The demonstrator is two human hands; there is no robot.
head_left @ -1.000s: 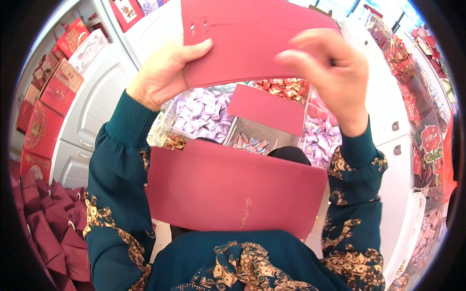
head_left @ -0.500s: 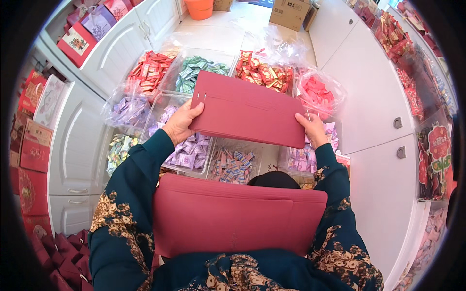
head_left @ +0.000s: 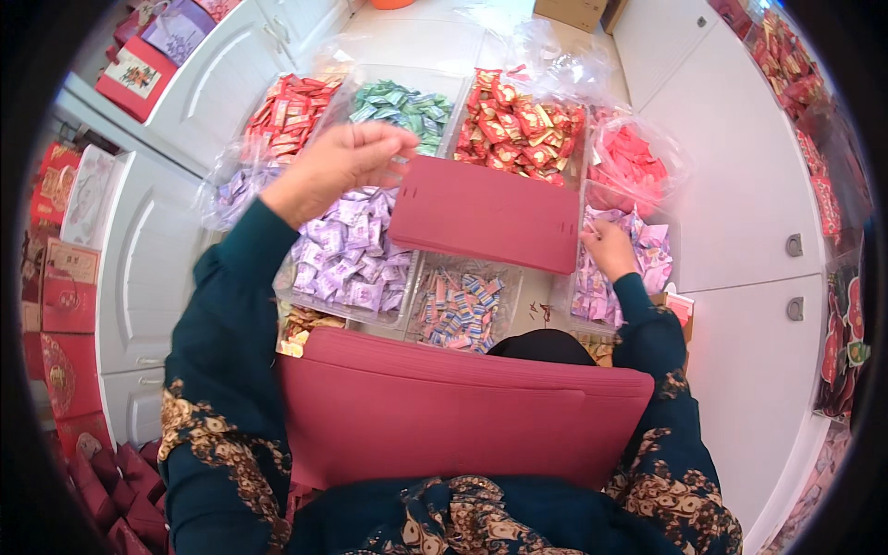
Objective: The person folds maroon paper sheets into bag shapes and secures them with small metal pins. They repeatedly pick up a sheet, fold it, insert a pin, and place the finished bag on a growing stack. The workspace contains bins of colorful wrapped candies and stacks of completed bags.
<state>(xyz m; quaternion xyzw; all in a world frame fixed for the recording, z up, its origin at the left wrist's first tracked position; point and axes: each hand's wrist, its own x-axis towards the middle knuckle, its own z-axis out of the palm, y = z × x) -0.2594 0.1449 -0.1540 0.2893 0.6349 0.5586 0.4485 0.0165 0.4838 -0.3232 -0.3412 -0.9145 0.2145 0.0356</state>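
A flat dark red folded card box [head_left: 486, 217] is held out above the candy bins, tilted a little down to the right. Small slots show near its two short ends. My right hand [head_left: 610, 250] grips its right edge, fingers at the rim. Up by the box's upper left corner is my left hand [head_left: 347, 165], off the card, with fingers loosely stretched to the right and nothing visible in them. Across my lap lies a stack of flat dark red card boxes [head_left: 462, 416], its layered edges showing at the top.
Clear bins hold purple packets [head_left: 351, 259], green packets [head_left: 402, 109], red-gold packets [head_left: 523, 125] and small striped pieces [head_left: 462, 305]. A plastic bag of pink packets [head_left: 629, 166] stands at right. White cabinets [head_left: 731, 305] flank both sides. Dark red boxes [head_left: 111, 490] lie lower left.
My left hand has let go of the box's left end and moved up and away from it. The box has shifted slightly right and down in view, with my right hand still on it.
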